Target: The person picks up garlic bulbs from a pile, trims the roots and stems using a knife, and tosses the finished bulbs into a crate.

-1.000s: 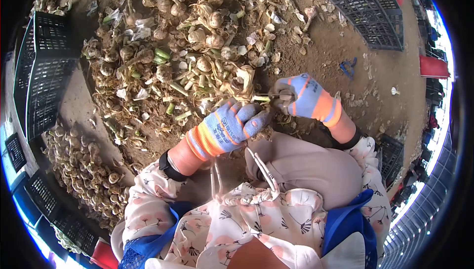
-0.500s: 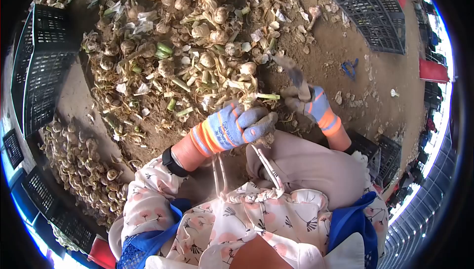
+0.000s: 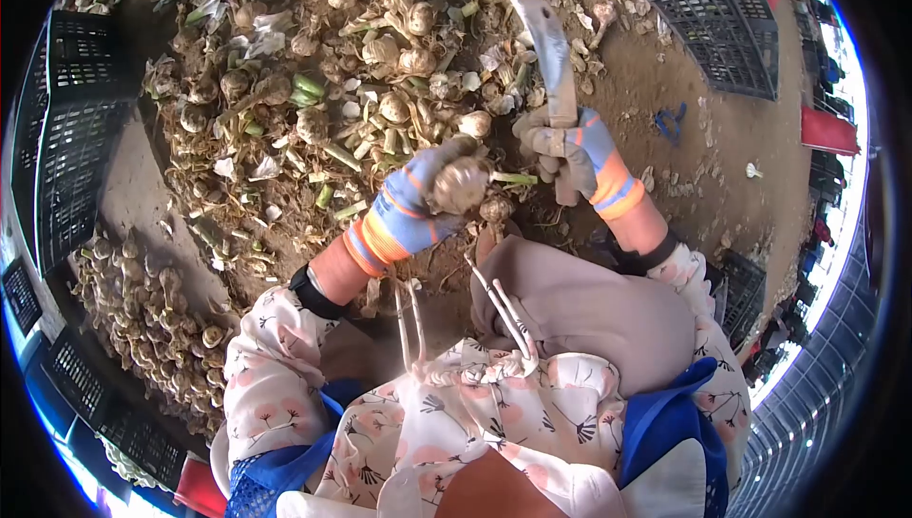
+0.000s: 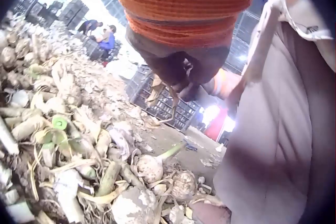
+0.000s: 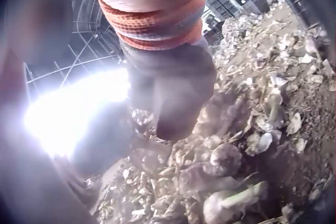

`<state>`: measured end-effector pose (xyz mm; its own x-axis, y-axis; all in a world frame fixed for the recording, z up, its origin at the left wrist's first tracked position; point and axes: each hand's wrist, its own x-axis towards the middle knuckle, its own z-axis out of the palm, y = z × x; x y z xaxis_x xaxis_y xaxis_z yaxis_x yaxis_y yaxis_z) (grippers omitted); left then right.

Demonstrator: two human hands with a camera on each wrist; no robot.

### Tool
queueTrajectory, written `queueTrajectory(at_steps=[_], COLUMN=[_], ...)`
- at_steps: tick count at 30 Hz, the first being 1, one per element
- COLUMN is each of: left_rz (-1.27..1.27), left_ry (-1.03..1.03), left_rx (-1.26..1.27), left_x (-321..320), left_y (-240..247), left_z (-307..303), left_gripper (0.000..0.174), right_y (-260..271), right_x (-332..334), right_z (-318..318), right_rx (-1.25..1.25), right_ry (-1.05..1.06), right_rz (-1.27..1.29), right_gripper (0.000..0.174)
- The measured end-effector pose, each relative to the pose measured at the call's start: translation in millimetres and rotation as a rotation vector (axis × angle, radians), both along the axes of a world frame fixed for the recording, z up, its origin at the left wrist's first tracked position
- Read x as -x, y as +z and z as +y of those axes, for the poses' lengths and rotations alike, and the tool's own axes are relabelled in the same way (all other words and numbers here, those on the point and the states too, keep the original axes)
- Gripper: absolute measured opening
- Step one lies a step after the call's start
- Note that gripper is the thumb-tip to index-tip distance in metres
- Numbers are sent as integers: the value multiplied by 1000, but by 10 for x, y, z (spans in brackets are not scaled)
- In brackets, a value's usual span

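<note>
At the centre of the frame, the person's left grip (image 3: 410,197) is curled around a blurred garlic bulb (image 3: 461,185), while to its right the right grip (image 3: 581,149) is wrapped round a knife (image 3: 551,52) pointing toward the top edge.

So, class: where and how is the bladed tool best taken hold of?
Probably by its handle, fingers wrapped round it, coming from the right, as the right hand grips it. The blade points forward and the handle lies at the near end, so this should keep the grip off the blade. Which edge is sharp, I cannot tell.
</note>
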<state>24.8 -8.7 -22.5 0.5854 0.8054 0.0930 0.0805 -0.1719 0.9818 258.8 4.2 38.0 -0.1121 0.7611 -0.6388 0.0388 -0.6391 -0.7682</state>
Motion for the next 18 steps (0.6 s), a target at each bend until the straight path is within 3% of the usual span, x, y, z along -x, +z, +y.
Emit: queueTrajectory(at_steps=[2,3,5,6,7,8,10,12,13,14,16,18], left_rz=[-339,-348,-679,-691,-712,-731,-721,-462,-177,-86,347,267], left_ry=[17,15,-62,-73,-97,-121,-114,-128,-177,-137,-234,-144], left_rx=[515,515,971,972,998,1024,1023,845,457,213,-9,-130], left_x=[-37,-47,-97,-122,-145,-166,-203,-193,-131,-178,-208,-307], left_y=[-4,-28,-99,-131,-163,-199,-231,-146,-17,-184,44,85], left_z=[-42,-51,-67,-80,-99,-122,-139,-78,24,-88,-76,-73], left_gripper=[70,70,73,73,76,78,83,85,85,85,87,87], right_y=[149,164,347,407,348,404,248,219,230,282,255,345], right_x=[85,112,177,210,212,257,235,276,310,353,367,331], right_z=[-1,-15,-19,1,-12,12,-31,-88,-126,-162,-248,-251], right_rx=[-87,-212,-112,-52,-58,63,72,12,-50,37,97,137], right_ry=[6,41,153,200,158,153,188,168,153,98,40,69], right_rz=[-119,-3,-124,-137,13,12,-39,9,72,170,133,83], right_gripper=[42,49,57,58,55,53,52,53,54,56,56,54])
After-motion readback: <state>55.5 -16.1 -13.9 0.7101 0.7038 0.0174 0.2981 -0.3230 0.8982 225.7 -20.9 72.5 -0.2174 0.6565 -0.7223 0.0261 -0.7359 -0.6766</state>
